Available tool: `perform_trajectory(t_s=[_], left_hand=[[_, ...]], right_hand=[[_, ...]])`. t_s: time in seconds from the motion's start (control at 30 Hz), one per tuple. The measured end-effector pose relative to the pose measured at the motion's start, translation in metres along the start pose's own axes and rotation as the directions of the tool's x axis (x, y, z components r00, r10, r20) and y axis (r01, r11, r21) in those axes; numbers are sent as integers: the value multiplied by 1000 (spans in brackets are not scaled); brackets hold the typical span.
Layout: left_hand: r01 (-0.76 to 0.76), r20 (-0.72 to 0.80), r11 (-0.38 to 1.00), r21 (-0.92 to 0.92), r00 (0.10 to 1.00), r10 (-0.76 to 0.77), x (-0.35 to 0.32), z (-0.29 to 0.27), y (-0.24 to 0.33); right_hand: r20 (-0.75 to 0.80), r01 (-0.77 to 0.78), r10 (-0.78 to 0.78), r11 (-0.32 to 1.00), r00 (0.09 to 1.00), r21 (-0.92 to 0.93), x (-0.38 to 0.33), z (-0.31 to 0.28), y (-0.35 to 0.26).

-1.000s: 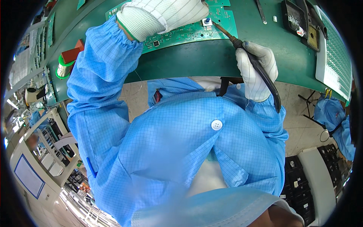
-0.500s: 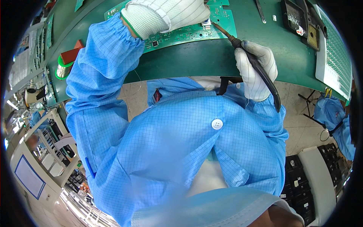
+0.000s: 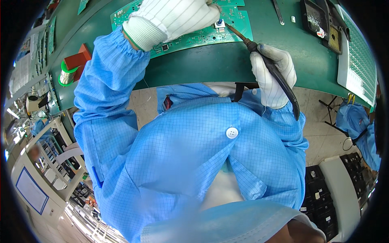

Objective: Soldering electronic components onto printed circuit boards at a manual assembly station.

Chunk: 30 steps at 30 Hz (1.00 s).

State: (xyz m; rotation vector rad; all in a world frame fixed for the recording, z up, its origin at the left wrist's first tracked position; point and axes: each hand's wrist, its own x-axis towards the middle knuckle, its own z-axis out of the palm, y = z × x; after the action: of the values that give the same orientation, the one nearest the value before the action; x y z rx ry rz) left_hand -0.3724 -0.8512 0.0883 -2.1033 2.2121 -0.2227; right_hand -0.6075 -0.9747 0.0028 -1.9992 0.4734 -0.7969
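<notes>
My right hand, in a striped white glove, grips a black soldering iron like a pen. The iron's tip points left and reaches a small white part with a dark blue centre on a green circuit board; whether it touches cannot be made out. My gloved left hand is over the board, just up and left of that part. Its fingers bend together at the top edge, and what they hold, if anything, is hidden.
A solder wire spool with green rims stands at left beside a reddish-brown block. Tweezers lie at the far right of the board. Further right are a black soldering stand tray and a white perforated rack.
My left hand has shifted slightly left and up, uncovering more of the white part. The right hand and soldering iron have barely moved.
</notes>
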Motion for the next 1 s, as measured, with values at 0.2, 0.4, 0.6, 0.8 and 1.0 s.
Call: perform_trajectory(t_s=[0.2, 0.4, 0.6, 0.8, 1.0], left_hand=[[94, 60, 977, -189, 995, -84, -7, 23, -1], [538, 347, 747, -391, 838, -422, 2, 29, 1], [507, 279, 781, -366, 860, -427, 4, 26, 4], [506, 229, 797, -330, 862, -453, -1, 31, 10], [185, -171, 982, -42, 967, -189, -12, 32, 22]], right_hand=[[-2, 2, -2, 1000, 1000, 15, 0, 1, 1], [-5, 37, -37, 999, 999, -12, -1, 2, 4], [-16, 37, -38, 999, 999, -9, -2, 2, 4], [-55, 21, -22, 1000, 998, -16, -3, -2, 3], [-65, -14, 18, 998, 998, 63, -4, -2, 0]])
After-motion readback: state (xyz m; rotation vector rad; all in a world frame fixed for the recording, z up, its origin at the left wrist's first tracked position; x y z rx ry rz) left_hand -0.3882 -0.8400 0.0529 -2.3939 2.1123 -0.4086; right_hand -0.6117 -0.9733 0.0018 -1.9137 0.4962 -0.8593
